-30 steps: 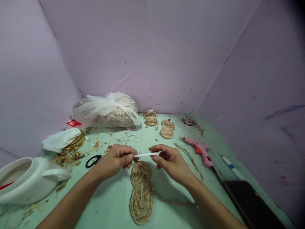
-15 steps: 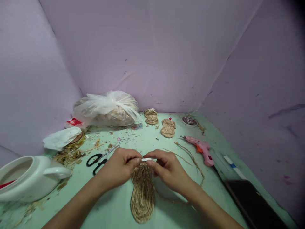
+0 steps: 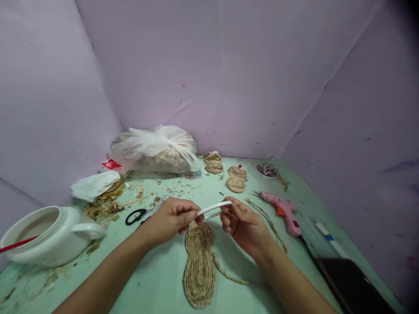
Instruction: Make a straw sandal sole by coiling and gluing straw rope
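Note:
A narrow white strip (image 3: 214,206), bent into a loop, is stretched between my two hands. My left hand (image 3: 176,216) pinches its left end between thumb and fingers. At the other end, my right hand (image 3: 242,220) grips it with closed fingers. Below them lies a coiled braided-straw sole (image 3: 199,266), shaped like a shoe insole, its upper end close under my left fingers. A loose tail of braided cord (image 3: 225,272) runs from its right side and passes under my right forearm.
Black-handled scissors (image 3: 135,216) lie partly behind my left hand. At right are a pink glue gun (image 3: 284,211) and a black phone-like slab (image 3: 353,279). Small woven slippers (image 3: 236,179), a plastic bag (image 3: 157,150), a bead dish (image 3: 266,170) and a white pot (image 3: 62,244) stand around.
My right hand has moved up and right, away from my left. The white strip, mostly covered before, now shows as an open loop between them. The view has shifted slightly left.

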`<state>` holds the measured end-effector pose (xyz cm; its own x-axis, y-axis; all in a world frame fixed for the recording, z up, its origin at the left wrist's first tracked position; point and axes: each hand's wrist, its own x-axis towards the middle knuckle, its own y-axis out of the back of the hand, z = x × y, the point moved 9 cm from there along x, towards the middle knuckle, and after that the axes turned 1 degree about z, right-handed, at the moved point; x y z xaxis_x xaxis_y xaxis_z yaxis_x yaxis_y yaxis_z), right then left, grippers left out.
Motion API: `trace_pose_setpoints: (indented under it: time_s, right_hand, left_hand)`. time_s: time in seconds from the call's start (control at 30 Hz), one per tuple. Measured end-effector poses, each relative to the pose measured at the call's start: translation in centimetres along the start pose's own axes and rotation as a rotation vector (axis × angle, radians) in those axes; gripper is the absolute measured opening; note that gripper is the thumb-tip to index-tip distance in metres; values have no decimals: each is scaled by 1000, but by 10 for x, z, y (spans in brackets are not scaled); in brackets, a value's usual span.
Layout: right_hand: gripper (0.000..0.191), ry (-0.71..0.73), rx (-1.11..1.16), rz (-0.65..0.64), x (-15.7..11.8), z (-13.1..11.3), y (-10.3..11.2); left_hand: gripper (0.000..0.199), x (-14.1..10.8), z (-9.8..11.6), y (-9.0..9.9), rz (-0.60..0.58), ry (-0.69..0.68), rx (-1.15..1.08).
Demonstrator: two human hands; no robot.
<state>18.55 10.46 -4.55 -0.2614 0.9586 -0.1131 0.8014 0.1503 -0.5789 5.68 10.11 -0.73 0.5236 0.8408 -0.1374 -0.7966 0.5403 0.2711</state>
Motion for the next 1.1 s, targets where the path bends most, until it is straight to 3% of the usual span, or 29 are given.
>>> trace_pose_setpoints:
  time_s: [0.13,0.27,0.37,0.43,0.67,0.87,1.1]
  right_hand:
    - [23,-12,-43,39,0,2,3]
    - [24,54,-476,19,-8,-1,-12]
    - [20,122,-694,-21,-14,-2,-26]
    - [21,125,-643,-46,-14,-1,-29]
    - [24,-24,-149,-28,-7,6,-13]
    - [25,-54,-122,-15,-1,10,-4]
    - [20,145,-756,-25,-16,-1,-26]
  left_hand:
    - [22,0,3,3,75,2,92]
    - [21,-5,11,3,163,1,298]
    - [20,-6,12,-1,160,8,306]
    - [20,-5,9,-1,151,28,248]
    - [26,0,-5,7,112,71,0]
    - [22,1,-7,7,118,89,-51]
    - [17,-5,5,1,172,64,145]
